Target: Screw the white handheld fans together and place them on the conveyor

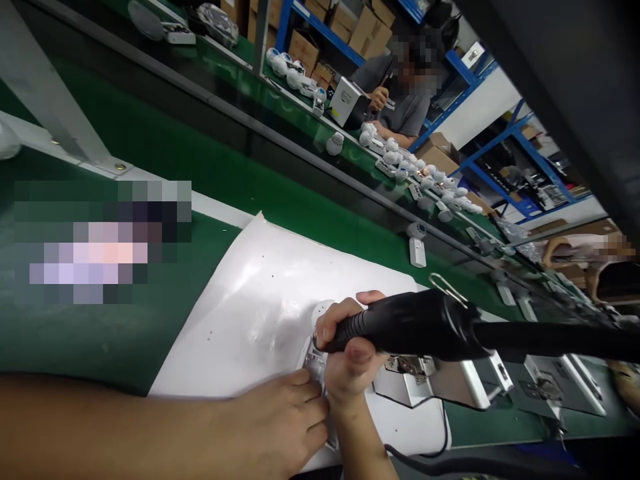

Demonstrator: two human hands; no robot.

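Observation:
My right hand (pixel 350 363) is wrapped round a thick black handheld tool (pixel 405 327), its tip end pointing left and down. A black cord or sleeve runs from its back end to the right. Under the tool, a small white device (pixel 316 363) with a round white end lies on the white sheet (pixel 240 320). My left hand (pixel 285 420) grips the device's lower part with bent fingers, just left of my right wrist. The tool's tip and its contact with the device are hidden by my fingers.
Metal fixtures (pixel 415 373) stand to the right of my hands, with a black cable below. Beyond a dark rail (pixel 225 113), white camera-like units (pixel 395 157) line a green bench, where a person (pixel 400 100) works. Another person (pixel 580 253) is at far right.

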